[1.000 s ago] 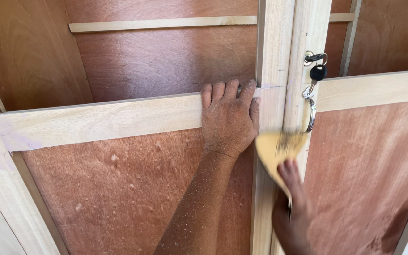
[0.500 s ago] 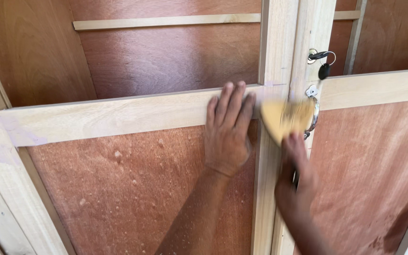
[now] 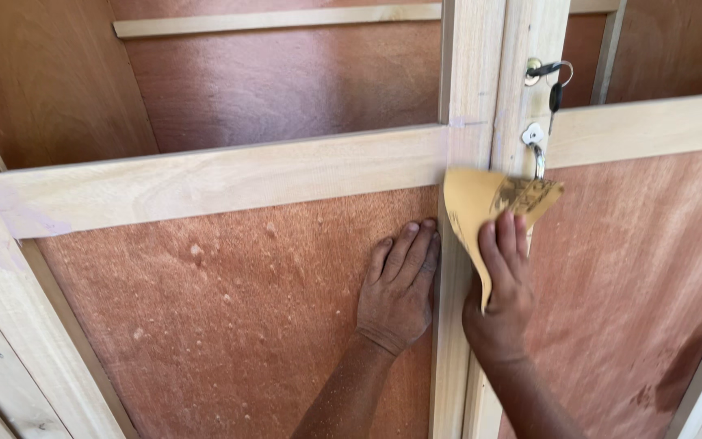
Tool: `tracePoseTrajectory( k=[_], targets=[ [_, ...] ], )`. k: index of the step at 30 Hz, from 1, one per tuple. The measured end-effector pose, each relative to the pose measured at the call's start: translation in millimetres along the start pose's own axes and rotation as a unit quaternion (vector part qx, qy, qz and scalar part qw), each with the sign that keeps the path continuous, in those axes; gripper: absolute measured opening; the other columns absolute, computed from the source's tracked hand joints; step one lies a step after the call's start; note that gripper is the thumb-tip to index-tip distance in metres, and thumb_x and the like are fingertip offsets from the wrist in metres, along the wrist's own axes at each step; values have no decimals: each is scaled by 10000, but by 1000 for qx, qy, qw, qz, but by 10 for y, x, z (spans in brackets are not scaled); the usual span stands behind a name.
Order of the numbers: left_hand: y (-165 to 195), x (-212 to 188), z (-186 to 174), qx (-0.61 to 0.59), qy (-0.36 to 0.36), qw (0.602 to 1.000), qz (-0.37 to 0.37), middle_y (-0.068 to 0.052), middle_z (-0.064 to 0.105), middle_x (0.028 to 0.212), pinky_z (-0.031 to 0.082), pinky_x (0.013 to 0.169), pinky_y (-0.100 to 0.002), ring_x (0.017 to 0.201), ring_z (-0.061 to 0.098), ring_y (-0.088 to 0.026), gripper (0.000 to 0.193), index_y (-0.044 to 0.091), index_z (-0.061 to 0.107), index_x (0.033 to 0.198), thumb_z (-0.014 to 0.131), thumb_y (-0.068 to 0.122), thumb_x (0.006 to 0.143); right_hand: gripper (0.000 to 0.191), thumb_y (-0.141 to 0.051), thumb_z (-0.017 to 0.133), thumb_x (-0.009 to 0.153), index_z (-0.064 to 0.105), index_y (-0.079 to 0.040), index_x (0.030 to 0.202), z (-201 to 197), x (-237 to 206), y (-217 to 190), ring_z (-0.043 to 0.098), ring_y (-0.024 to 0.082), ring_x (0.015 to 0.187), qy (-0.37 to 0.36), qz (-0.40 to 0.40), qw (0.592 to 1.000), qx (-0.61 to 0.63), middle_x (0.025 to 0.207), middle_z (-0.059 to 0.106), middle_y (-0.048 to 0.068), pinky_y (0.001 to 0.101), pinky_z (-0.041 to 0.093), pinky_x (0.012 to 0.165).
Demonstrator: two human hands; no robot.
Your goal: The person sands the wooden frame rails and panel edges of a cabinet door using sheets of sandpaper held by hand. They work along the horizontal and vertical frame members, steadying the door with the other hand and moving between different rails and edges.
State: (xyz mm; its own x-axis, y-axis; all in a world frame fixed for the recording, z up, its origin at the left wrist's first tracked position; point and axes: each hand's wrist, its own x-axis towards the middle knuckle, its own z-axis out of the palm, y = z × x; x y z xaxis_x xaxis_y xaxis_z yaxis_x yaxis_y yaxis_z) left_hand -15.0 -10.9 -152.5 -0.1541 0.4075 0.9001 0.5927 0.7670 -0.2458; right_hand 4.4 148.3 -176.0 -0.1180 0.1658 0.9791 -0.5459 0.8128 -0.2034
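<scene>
My right hand (image 3: 501, 301) presses a folded sheet of yellow sandpaper (image 3: 481, 203) against the pale upright wooden stile (image 3: 469, 73) of a cabinet door. My left hand (image 3: 398, 284) lies flat, fingers together, on the reddish plywood panel (image 3: 229, 317) just left of that stile. A pale horizontal rail (image 3: 221, 179) crosses above my left hand.
A metal key with a black fob (image 3: 552, 81) hangs from a lock on the second upright, above a small metal handle (image 3: 536, 146). Another reddish panel (image 3: 643, 268) lies to the right. Pale frame timbers (image 3: 10, 325) run down the left edge.
My left hand has slid down from the horizontal rail onto the plywood panel. My right hand with the sandpaper has risen along the upright stile.
</scene>
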Motion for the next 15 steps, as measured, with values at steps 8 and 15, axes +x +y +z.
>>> tracePoseTrajectory(
  k=[8,15],
  targets=[
    [21,31,-28,94,-2,995,24,-77,345,1674,151,1303,-467,1568,259,-230,544,12,485,1527,425,147,1003,567,44,528,879,509,19,1445,-234,-1422,92,331,413,1557,-58,102,993,6,1579,436,236,509,275,1283],
    [35,24,-41,105,18,994,17,-63,334,1693,143,1319,-456,1584,246,-222,549,24,465,1571,411,154,1039,515,-15,521,1042,458,-10,1553,25,-288,247,246,495,1547,-17,24,998,-52,1634,359,302,541,257,1281]
  ],
)
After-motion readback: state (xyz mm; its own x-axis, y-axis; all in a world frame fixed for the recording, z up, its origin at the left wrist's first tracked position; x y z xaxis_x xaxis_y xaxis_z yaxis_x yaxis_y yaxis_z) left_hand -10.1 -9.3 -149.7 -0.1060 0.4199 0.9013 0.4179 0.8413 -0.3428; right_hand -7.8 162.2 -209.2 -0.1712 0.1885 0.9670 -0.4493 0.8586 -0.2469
